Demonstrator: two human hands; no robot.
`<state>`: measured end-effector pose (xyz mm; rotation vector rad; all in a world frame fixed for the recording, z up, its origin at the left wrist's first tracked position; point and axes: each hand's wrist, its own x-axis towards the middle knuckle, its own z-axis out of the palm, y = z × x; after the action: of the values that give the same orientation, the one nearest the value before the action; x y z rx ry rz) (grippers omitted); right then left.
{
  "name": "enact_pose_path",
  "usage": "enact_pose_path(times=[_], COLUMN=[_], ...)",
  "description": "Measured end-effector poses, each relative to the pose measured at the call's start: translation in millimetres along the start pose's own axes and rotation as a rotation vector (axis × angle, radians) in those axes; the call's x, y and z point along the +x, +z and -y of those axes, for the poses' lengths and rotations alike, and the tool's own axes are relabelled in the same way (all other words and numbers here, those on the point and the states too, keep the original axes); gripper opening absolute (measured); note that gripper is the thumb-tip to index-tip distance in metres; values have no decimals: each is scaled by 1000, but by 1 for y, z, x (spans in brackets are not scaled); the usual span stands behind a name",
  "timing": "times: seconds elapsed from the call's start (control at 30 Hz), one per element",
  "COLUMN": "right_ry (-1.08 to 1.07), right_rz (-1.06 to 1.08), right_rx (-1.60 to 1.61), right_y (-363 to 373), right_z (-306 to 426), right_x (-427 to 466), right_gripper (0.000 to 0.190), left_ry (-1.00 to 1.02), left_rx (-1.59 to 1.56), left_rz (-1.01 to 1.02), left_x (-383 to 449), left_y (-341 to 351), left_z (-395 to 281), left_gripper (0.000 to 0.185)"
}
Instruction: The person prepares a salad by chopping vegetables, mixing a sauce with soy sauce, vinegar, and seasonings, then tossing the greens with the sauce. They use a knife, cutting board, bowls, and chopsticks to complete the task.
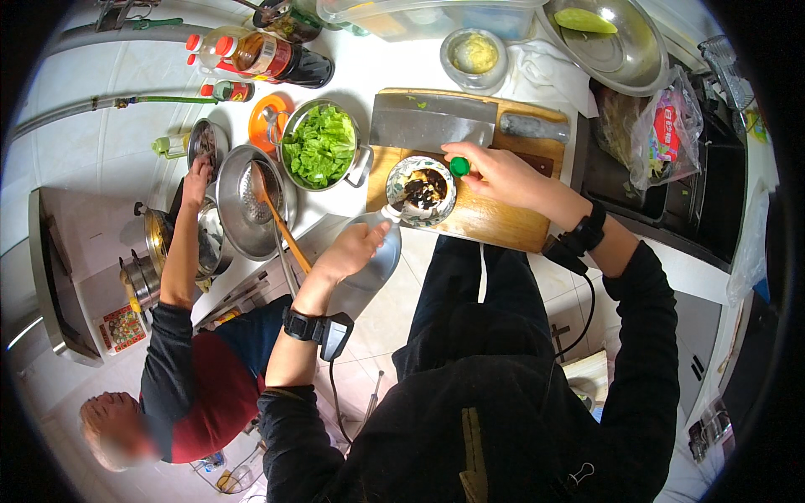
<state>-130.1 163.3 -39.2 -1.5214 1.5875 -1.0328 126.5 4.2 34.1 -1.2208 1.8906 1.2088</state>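
Observation:
My left hand (pixel 353 249) is closed round the neck of a clear plastic jug (pixel 376 251), whose mouth is at the near left rim of a patterned bowl (pixel 421 191). The bowl holds dark sauce over pale minced bits and stands on a wooden cutting board (pixel 497 217). Between the fingertips of my right hand (pixel 503 175) is a green bottle cap (pixel 459 166), just right of the bowl. Behind the bowl, a cleaver (pixel 434 122) with a wide steel blade lies flat on the board.
To the left stand a pot of chopped green leaves (pixel 319 147) and a steel basin (pixel 255 201) with a wooden-handled utensil. Sauce bottles (pixel 270 60), a stone mortar (pixel 473 60) and a sink (pixel 654 214) surround the board. Another person (pixel 201 383) works at the far left, a hand in a metal bowl.

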Motion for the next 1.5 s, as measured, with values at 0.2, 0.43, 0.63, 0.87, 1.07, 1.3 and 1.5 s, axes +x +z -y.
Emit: enact_pose_path(times=[0.2, 0.43, 0.63, 0.87, 1.07, 1.3, 1.5], right_ry=[-7, 105, 87, 91, 101, 26, 23], right_rz=[11, 56, 68, 72, 97, 38, 56], right_rx=[-27, -32, -60, -33, -46, -27, 16], right_y=[2, -2, -2, 2, 3, 6, 4], right_z=[0, 10, 14, 13, 13, 22, 47], right_x=[-1, -4, -5, -6, -8, -13, -14], right_gripper=[55, 44, 36, 37, 42, 38, 38], left_ry=[-10, -29, -11, 2, 5, 111, 192], left_rx=[-8, -13, -16, 33, 28, -20, -127], left_rz=[4, 23, 28, 42, 46, 1, -71], left_x=[-1, -2, -5, -4, -3, -12, -25], left_y=[0, -1, -1, 0, 1, 5, 10], left_z=[0, -3, -8, -6, -3, 3, 6], left_gripper=[61, 61, 60, 62, 64, 63, 58])
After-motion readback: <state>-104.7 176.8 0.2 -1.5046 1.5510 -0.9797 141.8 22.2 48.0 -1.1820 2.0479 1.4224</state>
